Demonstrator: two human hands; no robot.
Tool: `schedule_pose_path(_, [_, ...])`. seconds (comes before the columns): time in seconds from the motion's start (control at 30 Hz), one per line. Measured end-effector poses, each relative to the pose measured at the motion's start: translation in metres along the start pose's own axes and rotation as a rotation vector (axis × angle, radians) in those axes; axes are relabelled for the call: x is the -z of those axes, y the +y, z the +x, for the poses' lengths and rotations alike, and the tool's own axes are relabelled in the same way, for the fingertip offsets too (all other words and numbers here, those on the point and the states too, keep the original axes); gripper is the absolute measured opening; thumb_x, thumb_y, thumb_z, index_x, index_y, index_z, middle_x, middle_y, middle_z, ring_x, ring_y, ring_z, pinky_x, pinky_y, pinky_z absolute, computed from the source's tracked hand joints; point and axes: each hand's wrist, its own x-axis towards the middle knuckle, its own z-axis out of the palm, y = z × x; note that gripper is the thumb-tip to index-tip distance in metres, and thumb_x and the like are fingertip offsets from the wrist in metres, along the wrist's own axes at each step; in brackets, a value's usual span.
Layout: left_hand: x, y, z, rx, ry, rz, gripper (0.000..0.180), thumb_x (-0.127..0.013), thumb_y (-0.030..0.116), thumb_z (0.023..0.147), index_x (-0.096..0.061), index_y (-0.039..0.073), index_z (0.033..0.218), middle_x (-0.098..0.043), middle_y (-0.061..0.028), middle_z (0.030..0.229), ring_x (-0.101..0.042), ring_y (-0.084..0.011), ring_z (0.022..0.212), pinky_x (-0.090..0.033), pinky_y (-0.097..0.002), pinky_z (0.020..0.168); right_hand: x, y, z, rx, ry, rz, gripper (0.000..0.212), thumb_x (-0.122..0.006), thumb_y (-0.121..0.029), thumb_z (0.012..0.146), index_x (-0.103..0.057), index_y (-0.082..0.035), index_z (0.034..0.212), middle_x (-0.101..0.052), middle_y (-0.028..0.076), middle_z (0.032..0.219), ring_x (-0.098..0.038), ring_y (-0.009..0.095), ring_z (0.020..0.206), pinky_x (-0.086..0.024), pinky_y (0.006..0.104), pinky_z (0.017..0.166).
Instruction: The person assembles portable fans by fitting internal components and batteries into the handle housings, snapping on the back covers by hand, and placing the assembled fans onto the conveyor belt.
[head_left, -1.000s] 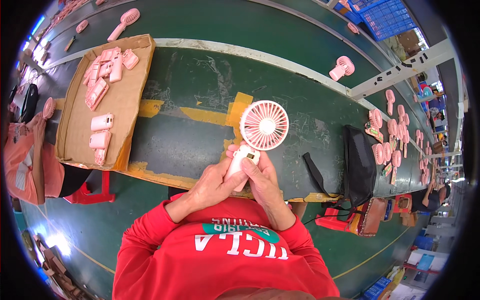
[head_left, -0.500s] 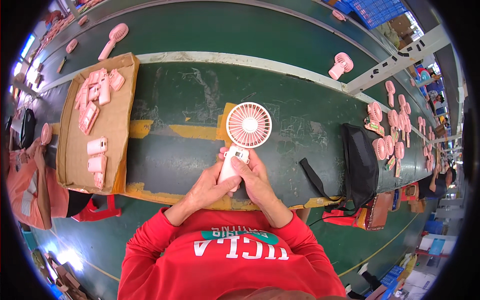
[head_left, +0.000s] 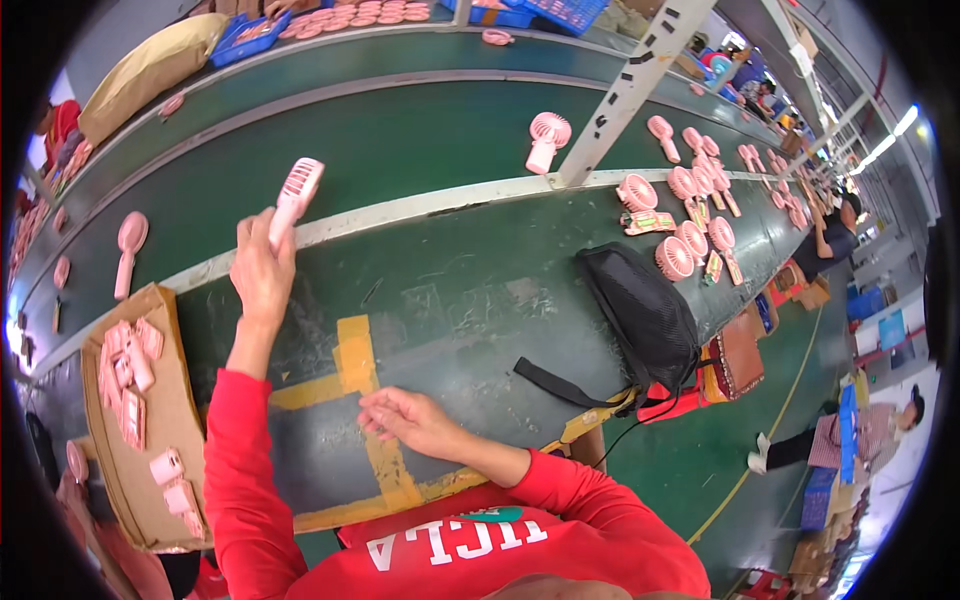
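My left hand [head_left: 262, 262] is stretched out over the pale rail, closed around the handle of a pink handheld fan [head_left: 298, 190]. The fan is tilted, its slatted head seen side-on over the green conveyor belt [head_left: 420, 130]. Low above the dark green table [head_left: 480, 310], beside the yellow tape cross [head_left: 355, 365], my right hand [head_left: 405, 418] is empty with its fingers loosely bent and apart.
A cardboard tray [head_left: 185, 400] with pink casing parts stands at left. On the right lie a black bag [head_left: 640, 310] and several fans [head_left: 690, 240], some with casings off. A white post [head_left: 620, 100] rises by the rail. More fans [head_left: 548, 140] rest on the belt.
The fan has gone from between both hands at the table's middle to beyond the rail, carried by my left hand. My right hand has let go of it. The view has turned.
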Motion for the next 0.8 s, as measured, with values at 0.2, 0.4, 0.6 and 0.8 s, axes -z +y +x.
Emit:
schedule_pose_path(0.2, [-0.096, -0.048, 0.031, 0.031, -0.017, 0.159, 0.052, -0.058, 0.018, 0.085, -0.035, -0.001, 0.128, -0.042, -0.023, 0.128, -0.051, -0.0398, 0.107, -0.046, -0.0429, 0.085, 0.005, 0.003, 0.003, -0.014, -0.051, 0.085, 0.025, -0.044, -0.018, 0.097, -0.049, -0.004, 0.117, -0.059, 0.006, 0.104, -0.059, 0.013, 0.091, -0.05, 0.0272, 0.076])
schedule_pose_path(0.4, [-0.134, -0.053, 0.013, 0.041, -0.129, 0.145, 0.063, -0.053, 0.03, 0.089, -0.026, -0.008, 0.132, -0.032, -0.0266, 0.137, -0.043, -0.0415, 0.118, -0.037, -0.0445, 0.096, 0.081, -0.102, -0.033, 0.308, 0.406, -0.787, 0.019, -0.055, -0.015, 0.089, -0.058, -0.003, 0.104, -0.064, 0.011, 0.098, -0.061, 0.02, 0.093, -0.048, 0.0307, 0.077])
schedule_pose_path(0.6, [-0.128, -0.056, 0.012, 0.004, -0.114, 0.177, 0.059, -0.051, 0.033, 0.089, -0.033, -0.004, 0.132, -0.036, -0.0246, 0.136, -0.042, -0.0379, 0.12, -0.035, -0.0438, 0.099, 0.288, -0.175, -0.046, 0.352, 1.004, -1.816, 0.028, -0.065, -0.008, 0.073, -0.057, -0.003, 0.099, -0.056, 0.018, 0.103, -0.052, 0.033, 0.102, -0.042, 0.0421, 0.089])
schedule_pose_path(0.8, [-0.121, -0.046, 0.002, -0.027, -0.218, 0.271, 0.045, -0.048, 0.032, 0.091, -0.05, -0.002, 0.119, -0.046, -0.0207, 0.13, -0.043, -0.0341, 0.12, -0.033, -0.046, 0.099, 0.396, -0.173, -0.035, -0.342, 1.087, -2.011, 0.038, -0.068, -0.032, 0.074, -0.063, -0.004, 0.1, -0.048, 0.025, 0.119, -0.035, 0.047, 0.121, -0.035, 0.0466, 0.101])
